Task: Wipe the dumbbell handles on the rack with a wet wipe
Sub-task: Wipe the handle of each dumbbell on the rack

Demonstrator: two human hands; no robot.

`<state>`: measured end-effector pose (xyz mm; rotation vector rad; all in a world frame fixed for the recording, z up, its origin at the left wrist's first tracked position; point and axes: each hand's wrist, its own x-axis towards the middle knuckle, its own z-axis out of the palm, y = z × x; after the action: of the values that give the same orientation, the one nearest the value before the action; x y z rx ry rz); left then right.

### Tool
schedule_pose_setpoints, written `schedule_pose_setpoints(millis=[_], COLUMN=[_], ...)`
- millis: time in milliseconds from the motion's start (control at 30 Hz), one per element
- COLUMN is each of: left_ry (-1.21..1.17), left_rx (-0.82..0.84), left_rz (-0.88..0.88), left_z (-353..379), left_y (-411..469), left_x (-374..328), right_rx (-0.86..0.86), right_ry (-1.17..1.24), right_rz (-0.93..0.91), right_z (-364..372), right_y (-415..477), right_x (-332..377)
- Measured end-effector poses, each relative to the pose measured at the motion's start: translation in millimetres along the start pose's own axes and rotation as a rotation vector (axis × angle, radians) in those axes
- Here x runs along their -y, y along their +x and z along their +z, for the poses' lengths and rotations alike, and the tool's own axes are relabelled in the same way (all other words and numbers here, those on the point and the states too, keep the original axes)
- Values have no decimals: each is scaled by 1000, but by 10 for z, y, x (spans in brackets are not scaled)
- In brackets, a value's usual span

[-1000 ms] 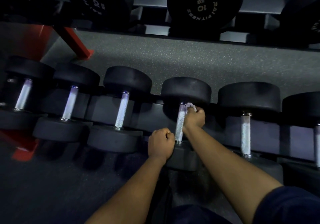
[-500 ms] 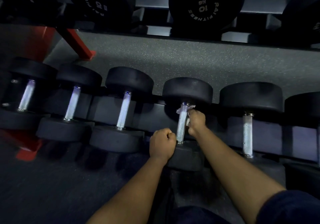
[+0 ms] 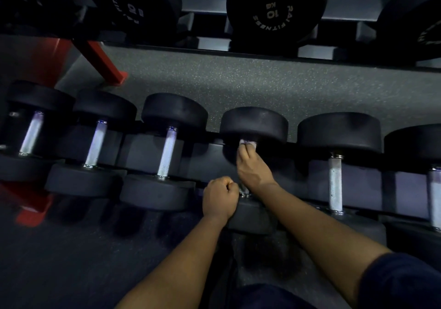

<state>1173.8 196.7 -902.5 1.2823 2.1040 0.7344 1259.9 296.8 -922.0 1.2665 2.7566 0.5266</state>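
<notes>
The fingers [image 3: 245,153] of the right hand [image 3: 254,169] are closed on a crumpled white wet wipe [image 3: 248,144], wrapping it round the upper end of a knurled silver steel handle [image 3: 244,190]. This is just under the far black round rubber head [image 3: 254,123] of the fourth dumbbell from the frame's left. The handle's long axis runs almost straight up and down at the frame's centre, so from the fingers the rest of the bar lies downward, beneath the palm, toward the near black head [image 3: 253,220]. The left hand [image 3: 220,197] is a clenched fist with nothing visible in it, just left of the handle's lower collar and against that near head, apparently steadying. The right hand is the one on the bar, so a downward pull along the axis seems the likely stroke. Further pale steel handles [image 3: 335,184] sit on the dark rack [image 3: 140,147] at right and left.
</notes>
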Motion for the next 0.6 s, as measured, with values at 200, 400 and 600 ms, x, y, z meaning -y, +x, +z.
schedule_pose_setpoints(millis=[200, 400, 600], left_ry=[17, 11, -24], left_rx=[8, -9, -17], left_rz=[-32, -27, 4], left_z=[-8, -12, 6], left_y=[2, -16, -1], left_x=[-16, 1, 11], right_rx=[390, 225, -49], right_ry=[-290, 31, 531], right_rz=[-228, -103, 289], right_z=[-248, -285, -124], right_y=[233, 128, -98], right_x=[147, 43, -29])
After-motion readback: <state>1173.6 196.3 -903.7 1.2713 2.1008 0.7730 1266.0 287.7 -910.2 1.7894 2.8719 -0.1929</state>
